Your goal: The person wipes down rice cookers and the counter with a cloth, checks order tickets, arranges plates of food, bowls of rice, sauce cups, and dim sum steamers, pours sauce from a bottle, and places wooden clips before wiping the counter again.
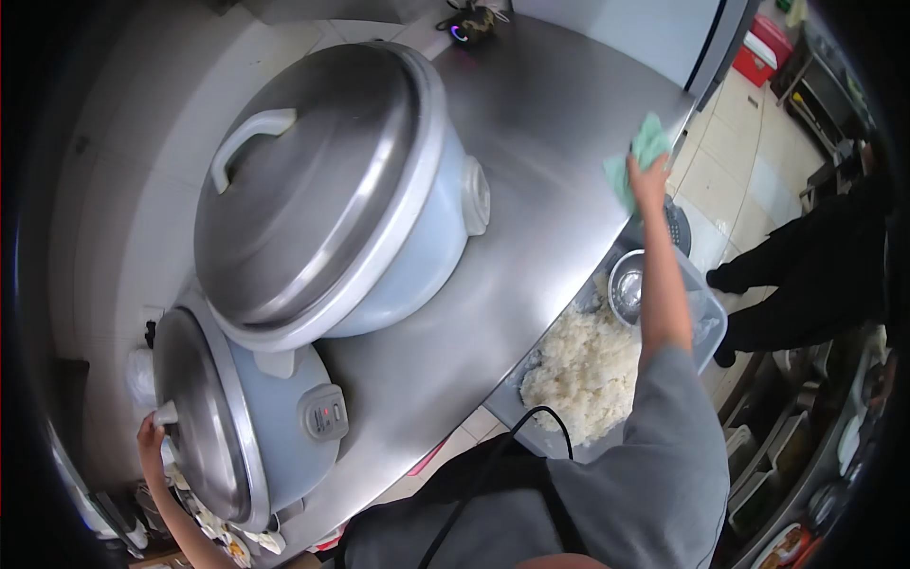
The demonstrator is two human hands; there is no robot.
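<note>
Gripped crumpled pale-green cloth [650, 142] in closed right hand [649, 182] by brushed-steel table [531, 190]'s far right corner, curled left hand [150, 438] onto seated steel lid [204, 427]'s white handle [165, 413], with white rice [583, 375] already in translucent plastic tub [708, 327]; remainder unclear.

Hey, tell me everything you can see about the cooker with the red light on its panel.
The cooker is big and round, with a pale blue-grey body and a domed, metallic lid, set on top. The left hand is at the lid's pale handle, its exact grip unclear. A grey panel on the side glows red. It stands on the shiny table beside another cooker; its inside is hidden.
</note>
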